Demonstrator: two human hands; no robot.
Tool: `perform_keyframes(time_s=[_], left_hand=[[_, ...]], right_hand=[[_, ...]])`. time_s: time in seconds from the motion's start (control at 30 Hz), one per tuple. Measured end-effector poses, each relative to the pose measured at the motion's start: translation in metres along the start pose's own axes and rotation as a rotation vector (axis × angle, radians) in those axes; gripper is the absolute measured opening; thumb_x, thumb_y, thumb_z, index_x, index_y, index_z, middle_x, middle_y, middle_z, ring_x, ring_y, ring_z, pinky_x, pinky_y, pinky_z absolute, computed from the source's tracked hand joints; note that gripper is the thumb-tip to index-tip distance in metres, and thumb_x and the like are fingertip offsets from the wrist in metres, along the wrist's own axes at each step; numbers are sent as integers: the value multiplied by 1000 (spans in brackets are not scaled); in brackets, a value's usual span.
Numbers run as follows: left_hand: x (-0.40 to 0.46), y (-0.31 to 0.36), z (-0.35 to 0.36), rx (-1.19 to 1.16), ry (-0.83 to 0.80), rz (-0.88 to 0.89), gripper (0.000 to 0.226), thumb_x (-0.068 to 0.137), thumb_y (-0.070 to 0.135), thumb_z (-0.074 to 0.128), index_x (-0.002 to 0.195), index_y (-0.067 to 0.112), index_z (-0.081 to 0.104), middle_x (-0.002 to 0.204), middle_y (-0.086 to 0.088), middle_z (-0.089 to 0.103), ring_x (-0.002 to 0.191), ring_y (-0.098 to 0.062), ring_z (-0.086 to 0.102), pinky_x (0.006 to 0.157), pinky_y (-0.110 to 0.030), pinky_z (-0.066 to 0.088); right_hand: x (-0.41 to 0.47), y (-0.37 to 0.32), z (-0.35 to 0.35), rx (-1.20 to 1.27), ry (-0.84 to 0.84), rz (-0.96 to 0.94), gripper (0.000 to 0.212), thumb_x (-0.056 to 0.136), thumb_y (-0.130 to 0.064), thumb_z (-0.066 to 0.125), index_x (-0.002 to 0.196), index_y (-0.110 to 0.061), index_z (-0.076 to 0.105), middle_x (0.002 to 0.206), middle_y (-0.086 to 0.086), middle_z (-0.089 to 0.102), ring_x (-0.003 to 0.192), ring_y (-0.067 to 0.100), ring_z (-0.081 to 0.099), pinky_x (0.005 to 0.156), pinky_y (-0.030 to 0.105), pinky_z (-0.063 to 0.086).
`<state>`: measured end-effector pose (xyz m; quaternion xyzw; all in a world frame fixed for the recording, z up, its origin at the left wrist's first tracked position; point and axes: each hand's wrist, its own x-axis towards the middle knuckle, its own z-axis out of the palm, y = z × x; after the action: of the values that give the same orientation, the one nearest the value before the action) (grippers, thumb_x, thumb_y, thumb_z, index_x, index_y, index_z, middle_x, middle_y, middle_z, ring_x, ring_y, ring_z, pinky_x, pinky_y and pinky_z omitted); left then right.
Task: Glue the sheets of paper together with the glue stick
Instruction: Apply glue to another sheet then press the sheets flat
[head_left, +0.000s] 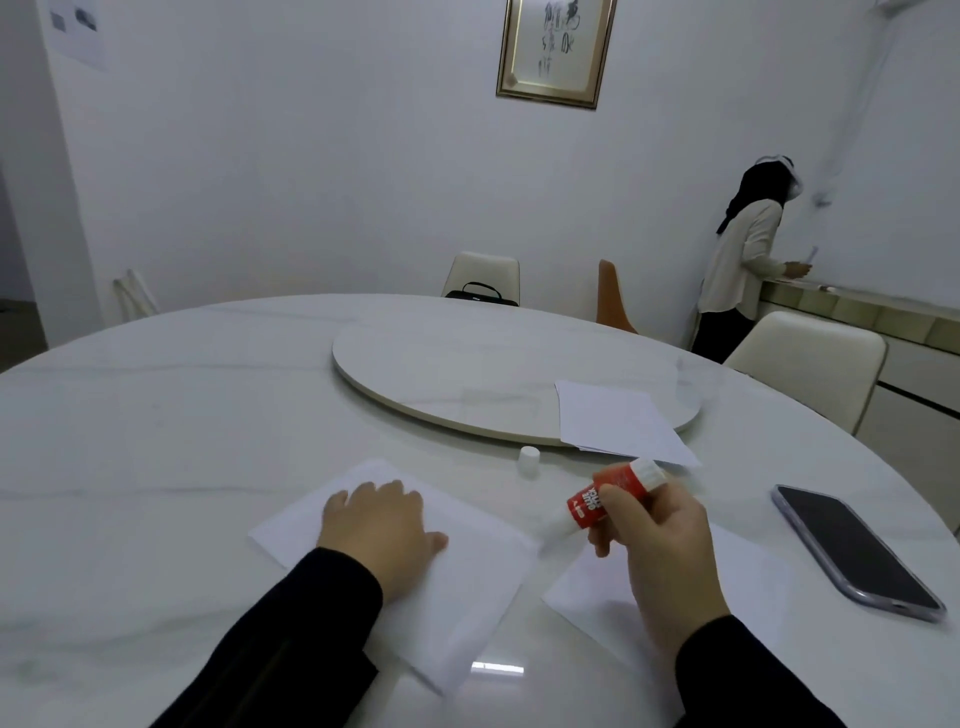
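Note:
A white sheet of paper lies on the table in front of me, and my left hand presses flat on its upper left part. My right hand grips a red and white glue stick, uncapped, its tip pointing down and left toward the sheet's right edge. A second white sheet lies under my right hand, partly hidden by it. The glue stick's white cap stands on the table beyond the sheets.
A small stack of white paper rests half on the round turntable. A phone lies face up at the right. Chairs stand round the white marble table. A person stands by a counter at the far right.

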<state>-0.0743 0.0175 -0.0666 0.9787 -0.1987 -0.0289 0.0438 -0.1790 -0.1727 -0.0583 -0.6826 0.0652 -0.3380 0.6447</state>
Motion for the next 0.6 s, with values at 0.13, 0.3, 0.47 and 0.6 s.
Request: perform_keyframes(time_s=[0.13,0.3,0.47,0.6], left_hand=[[11,-5,-4,-206,-87,188,53,95,37,40,145,30,26,160,5,6,147,-18,2,117,-43,2],[25,-5,13,-106,72,49,59,97,44,20,149,17,11,160,-4,4,147,-22,1,118,-42,3],[28,-17,18,-47,-6,189,58,97,42,16,150,21,2,160,1,-5,147,-16,-4,118,-35,0],[28,-19,19,-77,16,204,58,97,41,18,150,23,5,160,6,-2,147,-13,-3,118,-33,0]], right_hand=[[7,-14,10,-110,-37,-74,7,80,-14,64,81,-20,65,65,-9,68,52,8,61,50,20,51],[35,-15,43,-274,-113,-35,9,75,-18,66,80,-25,62,75,-1,70,68,20,67,68,40,59],[55,12,77,-426,-281,-66,7,81,-20,62,83,-26,58,80,-5,67,77,18,66,67,27,54],[64,31,91,-507,-343,-104,7,83,-22,60,87,-27,56,77,-10,66,64,-3,57,57,11,41]])
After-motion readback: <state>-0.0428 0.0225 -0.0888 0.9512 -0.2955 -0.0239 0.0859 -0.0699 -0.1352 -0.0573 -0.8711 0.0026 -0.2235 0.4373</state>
